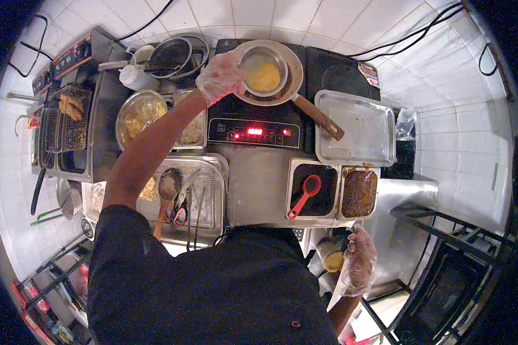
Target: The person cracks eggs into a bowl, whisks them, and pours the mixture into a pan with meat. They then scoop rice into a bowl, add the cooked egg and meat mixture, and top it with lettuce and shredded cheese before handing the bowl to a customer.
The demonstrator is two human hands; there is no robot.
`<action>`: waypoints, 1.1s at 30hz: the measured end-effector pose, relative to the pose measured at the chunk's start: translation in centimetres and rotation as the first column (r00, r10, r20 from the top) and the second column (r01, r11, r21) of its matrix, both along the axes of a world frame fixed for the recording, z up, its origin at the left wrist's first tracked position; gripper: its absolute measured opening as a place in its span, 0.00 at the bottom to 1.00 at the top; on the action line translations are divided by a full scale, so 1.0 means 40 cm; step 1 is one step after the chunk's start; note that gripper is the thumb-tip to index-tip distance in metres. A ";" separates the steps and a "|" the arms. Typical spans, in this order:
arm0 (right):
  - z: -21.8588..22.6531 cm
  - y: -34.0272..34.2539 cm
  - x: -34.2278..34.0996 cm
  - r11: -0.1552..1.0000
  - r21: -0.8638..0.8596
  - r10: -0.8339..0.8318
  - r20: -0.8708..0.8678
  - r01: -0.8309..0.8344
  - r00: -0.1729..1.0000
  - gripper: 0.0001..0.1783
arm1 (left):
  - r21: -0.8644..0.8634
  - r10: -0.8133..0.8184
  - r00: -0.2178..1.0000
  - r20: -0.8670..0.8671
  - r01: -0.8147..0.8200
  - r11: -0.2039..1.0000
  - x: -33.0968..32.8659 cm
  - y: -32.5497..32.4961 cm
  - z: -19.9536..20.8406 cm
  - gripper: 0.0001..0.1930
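My left hand (pixel 221 76), in a clear plastic glove, reaches far forward and grips the rim of a small metal bowl (pixel 265 70). Yellow liquid lies in the bowl, which is over a light-rimmed frying pan (pixel 296 64) with a wooden handle. The pan stands on a black induction cooktop (pixel 224 109) whose red display is lit. Low on the right, my right hand (pixel 360 261), gloved too, has its fingers drawn together. What they hold, if anything, I cannot make out. Close beside it is a round container (pixel 331 256) with a yellowish top.
A metal tray (pixel 355 129) lies right of the pan, partly under its handle. Nearer are a red spoon (pixel 305 195) in a black-bottomed container and a pan of brown sauce (pixel 360 193). On the left are a fryer basket (pixel 67 121), a bowl (pixel 121 127) and a tray (pixel 214 227) with scissors.
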State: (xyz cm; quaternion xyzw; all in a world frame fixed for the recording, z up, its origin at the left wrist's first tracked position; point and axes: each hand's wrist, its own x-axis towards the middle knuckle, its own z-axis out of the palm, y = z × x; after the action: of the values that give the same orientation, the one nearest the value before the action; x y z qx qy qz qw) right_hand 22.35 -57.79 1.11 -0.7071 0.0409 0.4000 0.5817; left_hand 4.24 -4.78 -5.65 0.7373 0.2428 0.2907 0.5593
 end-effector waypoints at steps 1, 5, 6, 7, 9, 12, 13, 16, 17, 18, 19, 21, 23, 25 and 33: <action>0.000 -0.002 -0.006 1.000 0.013 -0.025 -0.019 0.025 1.000 0.19 | 0.034 0.010 0.998 -0.055 -0.008 0.999 0.012 -0.017 0.032 0.20; 0.021 0.020 -0.020 0.996 0.053 -0.069 -0.100 0.075 0.993 0.19 | -0.222 -0.001 0.999 0.052 0.013 0.975 -0.004 -0.007 -0.002 0.14; 0.024 0.023 -0.023 0.995 0.055 -0.078 -0.122 0.086 0.989 0.19 | -0.267 0.026 0.997 0.077 -0.005 0.964 -0.003 0.008 -0.013 0.11; 0.023 0.024 -0.025 0.996 0.054 -0.066 -0.097 0.071 0.993 0.19 | -0.311 0.056 0.993 0.101 -0.022 0.950 -0.001 0.026 -0.021 0.08; 0.020 0.022 -0.030 0.997 0.050 -0.049 -0.047 0.051 0.998 0.18 | -0.297 0.082 0.994 0.069 -0.059 0.953 -0.012 0.035 -0.022 0.05; 0.032 0.035 -0.029 0.999 0.023 -0.046 -0.068 0.047 0.997 0.18 | -0.201 0.067 0.995 0.070 -0.052 0.978 -0.040 0.013 0.066 0.06; 0.036 0.042 -0.028 0.999 0.001 -0.052 -0.077 0.053 0.996 0.18 | -0.225 0.053 0.982 0.184 -0.011 0.974 -0.055 0.032 0.060 0.06; 0.037 0.044 -0.023 0.997 -0.042 -0.069 -0.102 0.065 0.992 0.18 | 0.054 0.240 0.935 -0.262 -0.234 0.971 -0.061 0.054 0.088 0.09; 0.033 0.039 -0.019 0.997 -0.038 -0.068 -0.109 0.064 0.992 0.18 | 0.041 0.250 0.941 -0.228 -0.247 0.968 -0.064 0.057 0.086 0.09; 0.029 0.034 -0.013 0.998 -0.033 -0.063 -0.114 0.060 0.991 0.19 | 0.029 0.264 0.945 -0.191 -0.263 0.964 -0.071 0.060 0.086 0.09; 0.018 0.024 -0.007 0.999 -0.007 -0.048 -0.094 0.048 0.994 0.19 | 0.039 0.259 0.935 -0.241 -0.258 0.965 -0.077 0.064 0.087 0.10; -0.014 -0.005 0.004 0.999 0.045 -0.019 -0.055 0.021 0.998 0.19 | -0.122 0.232 0.968 -0.092 -0.242 0.963 -0.071 0.053 0.070 0.10; -0.031 -0.028 0.026 1.000 0.026 0.002 -0.058 -0.001 0.998 0.20 | -0.203 0.192 0.981 -0.009 -0.190 0.961 -0.073 0.039 0.059 0.11; -0.030 -0.033 0.038 1.000 0.013 0.016 -0.046 -0.016 0.999 0.21 | -0.199 0.154 0.988 -0.014 -0.154 0.968 -0.057 0.011 0.078 0.12; 0.004 -0.030 0.040 0.999 0.017 0.040 0.051 -0.041 0.998 0.24 | -0.179 0.169 0.981 -0.093 -0.184 0.967 -0.081 0.078 0.024 0.08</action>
State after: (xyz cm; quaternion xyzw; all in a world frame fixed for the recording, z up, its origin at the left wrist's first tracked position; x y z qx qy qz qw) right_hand 23.97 -59.00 1.29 -0.7122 0.0083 0.3942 0.5808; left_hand 0.98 -1.64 -4.69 0.6677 0.3551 0.2866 0.5881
